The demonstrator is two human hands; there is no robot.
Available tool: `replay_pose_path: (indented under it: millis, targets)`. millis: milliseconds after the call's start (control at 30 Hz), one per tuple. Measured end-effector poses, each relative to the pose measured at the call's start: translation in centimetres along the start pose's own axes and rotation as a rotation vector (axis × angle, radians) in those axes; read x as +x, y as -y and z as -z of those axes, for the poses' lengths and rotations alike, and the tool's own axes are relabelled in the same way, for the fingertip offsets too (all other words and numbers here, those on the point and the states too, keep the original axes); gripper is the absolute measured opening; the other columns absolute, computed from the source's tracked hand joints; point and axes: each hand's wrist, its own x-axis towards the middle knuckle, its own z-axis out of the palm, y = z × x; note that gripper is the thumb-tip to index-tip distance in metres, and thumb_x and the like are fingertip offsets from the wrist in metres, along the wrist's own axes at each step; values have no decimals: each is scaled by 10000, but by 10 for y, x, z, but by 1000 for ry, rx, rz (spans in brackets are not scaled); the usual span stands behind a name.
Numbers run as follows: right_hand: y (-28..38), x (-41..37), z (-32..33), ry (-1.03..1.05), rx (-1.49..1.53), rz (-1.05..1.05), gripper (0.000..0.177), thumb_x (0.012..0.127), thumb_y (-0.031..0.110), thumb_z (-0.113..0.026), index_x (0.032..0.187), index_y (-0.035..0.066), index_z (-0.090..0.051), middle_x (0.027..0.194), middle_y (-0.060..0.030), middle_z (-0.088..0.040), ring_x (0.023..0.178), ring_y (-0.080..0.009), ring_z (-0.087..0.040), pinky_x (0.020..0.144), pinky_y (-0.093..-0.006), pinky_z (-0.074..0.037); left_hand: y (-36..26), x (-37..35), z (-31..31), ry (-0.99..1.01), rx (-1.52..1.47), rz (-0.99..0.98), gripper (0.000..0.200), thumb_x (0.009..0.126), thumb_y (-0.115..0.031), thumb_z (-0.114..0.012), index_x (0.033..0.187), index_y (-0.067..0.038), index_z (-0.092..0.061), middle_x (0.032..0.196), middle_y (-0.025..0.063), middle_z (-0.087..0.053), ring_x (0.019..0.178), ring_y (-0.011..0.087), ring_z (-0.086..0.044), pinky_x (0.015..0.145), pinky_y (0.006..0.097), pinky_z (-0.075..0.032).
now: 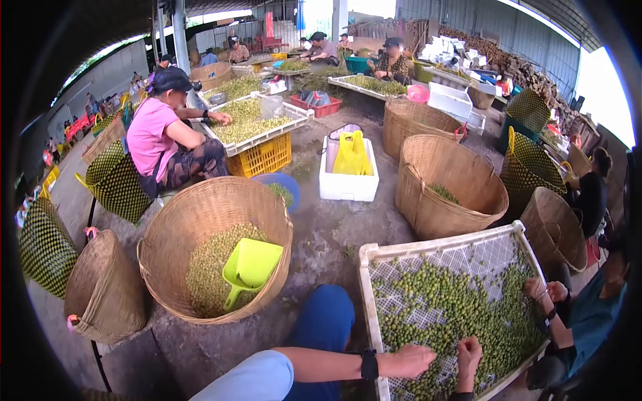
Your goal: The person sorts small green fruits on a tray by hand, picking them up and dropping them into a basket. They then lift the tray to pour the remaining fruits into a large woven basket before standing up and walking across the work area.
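Observation:
My left hand (406, 361), with a black band at the wrist, is over the near left part of a white mesh tray (369, 281). Its fingers are curled closed, and whatever they hold is hidden. Beside it on the right, my right hand (469, 354) comes up from the bottom edge with its fingertips pinched together. Anything in that pinch is too small to make out. Small round green fruits (461, 301) lie spread over the tray around both hands, thicker toward the right and near sides. White mesh shows between them at the back.
A co-worker's hands (545, 292) reach over the tray's right edge. Left stands a wicker basket (167, 234) with pale green fruits and a lime scoop (254, 264). Another basket (428, 180) is behind the tray. A person in pink (157, 127) sits at another tray (301, 115).

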Motion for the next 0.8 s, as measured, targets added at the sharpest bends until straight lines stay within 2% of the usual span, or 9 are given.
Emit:
replay_pose_path:
  millis: [33, 167, 233, 267, 333, 367, 467, 567, 800]
  targets:
    - [64, -25, -1, 93, 288, -79, 27, 801, 55, -558, 826, 48, -548, 562, 15, -487, 473, -54, -453, 430, -209, -368, -3, 2, 8, -7, -75, 44, 187, 759, -154, -574, 861, -17, -499, 777, 142, -537, 771, 331, -587, 631, 433, -464]
    - [108, -75, -25, 184, 716, -279, 83, 835, 72, -540, 755, 71, -518, 575, -5, -507, 461, -79, -471, 392, -205, -364, -8, 7, 8, -215, -411, 47, 253, 737, -128, -617, 924, -22, -483, 784, 130, -542, 749, 310, -575, 632, 395, -449]
    - [112, -91, -36, 47, 965, -443, 73, 853, 68, -509, 782, 66, -521, 578, -14, -513, 440, -80, -471, 393, -194, -372, -11, 6, 4, -208, -465, -22, 243, 735, -122, -617, 912, -19, -486, 772, 127, -540, 748, 305, -576, 627, 389, -447]
    - [107, -97, -33, 59, 974, -446, 73, 853, 68, -509, 782, 66, -521, 578, -14, -513, 440, -80, -471, 393, -194, -372, -12, 4, 6, -195, -510, -102, 232, 734, -116, -616, 900, -16, -489, 760, 124, -537, 748, 299, -578, 622, 382, -444]
    - [113, -107, -19, 344, 874, -323, 239, 859, 266, -577, 1022, 91, -573, 881, -46, -618, 681, -107, -559, 587, -227, -462, -17, 0, 13, -176, -588, -107, 196, 739, -115, -613, 854, -14, -490, 748, 115, -524, 726, 283, -571, 604, 371, -431]
    - [128, -114, -20, 232, 868, -375, 116, 874, 169, -526, 918, 66, -559, 757, -2, -559, 616, -85, -513, 547, -203, -429, -18, -1, 16, -145, -565, -99, 181, 744, -113, -610, 831, -15, -486, 741, 110, -514, 710, 278, -564, 595, 369, -426]
    - [166, -122, -25, 136, 899, -454, 108, 864, 138, -530, 912, 46, -560, 739, -4, -564, 604, -75, -515, 544, -181, -427, -17, -2, 14, -155, -533, -129, 152, 779, -121, -581, 797, -18, -471, 722, 102, -487, 670, 277, -544, 574, 368, -411]
    - [144, -121, -21, 199, 923, -398, 140, 832, 113, -560, 940, 24, -558, 757, -23, -590, 628, -75, -536, 568, -168, -438, -11, 2, 8, -222, -420, -222, 118, 844, -133, -499, 799, -25, -479, 748, 109, -491, 691, 300, -550, 579, 379, -419]
    - [150, -118, -23, 249, 1022, -390, 118, 786, 77, -565, 881, 20, -525, 725, -48, -591, 594, -93, -516, 509, -178, -400, -17, 2, 5, -288, -407, -209, 127, 799, -154, -520, 811, -35, -479, 796, 125, -480, 747, 338, -532, 611, 422, -420]
